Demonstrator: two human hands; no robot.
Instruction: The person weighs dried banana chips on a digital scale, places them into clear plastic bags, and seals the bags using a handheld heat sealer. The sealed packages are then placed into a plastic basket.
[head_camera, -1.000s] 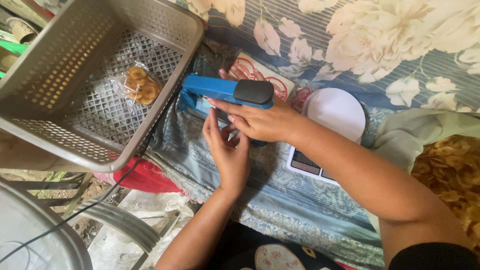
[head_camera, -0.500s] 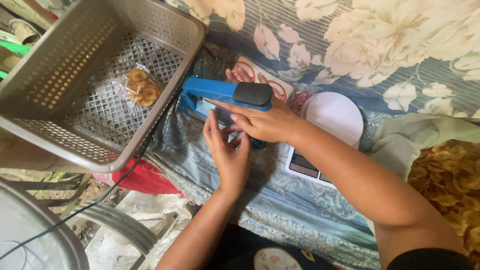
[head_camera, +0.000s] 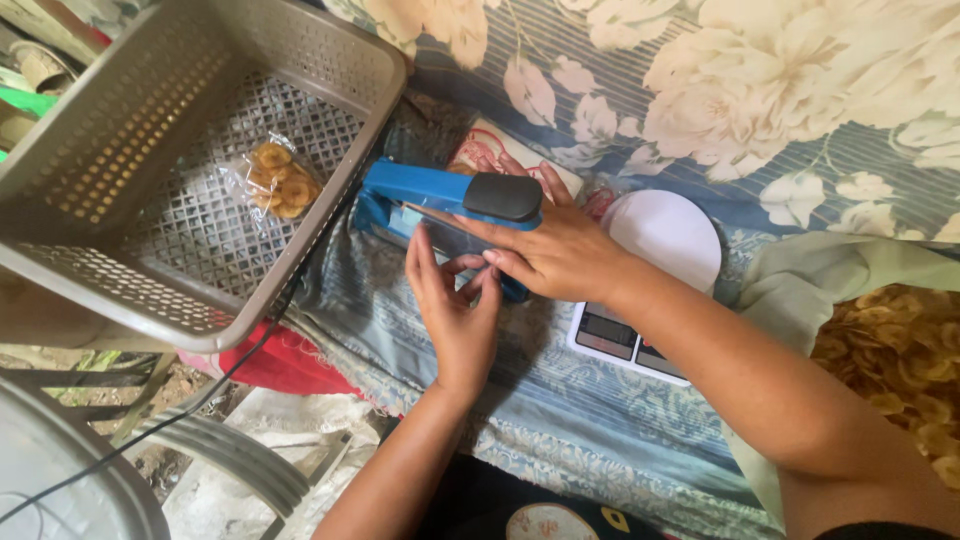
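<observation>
Both hands unmoved at blue heat sealer (head_camera: 450, 195), right hand (head_camera: 560, 250) fingers flat, left hand (head_camera: 455, 310) fingers loosely spread

A: Where's the sealer (head_camera: 450, 205)?
B: On the cloth (head_camera: 560, 400), centre. Basket (head_camera: 120, 290) to its left, one packet of chips (head_camera: 272, 180) inside on the basket floor.
A: And right of it?
B: Kitchen scale (head_camera: 655, 260), just beside. Further right, a heap of chips (head_camera: 905, 365).
A: Hands?
B: Right hand (head_camera: 560, 250) against the sealer's front; left hand (head_camera: 455, 305) just before it, fingertips touching.
</observation>
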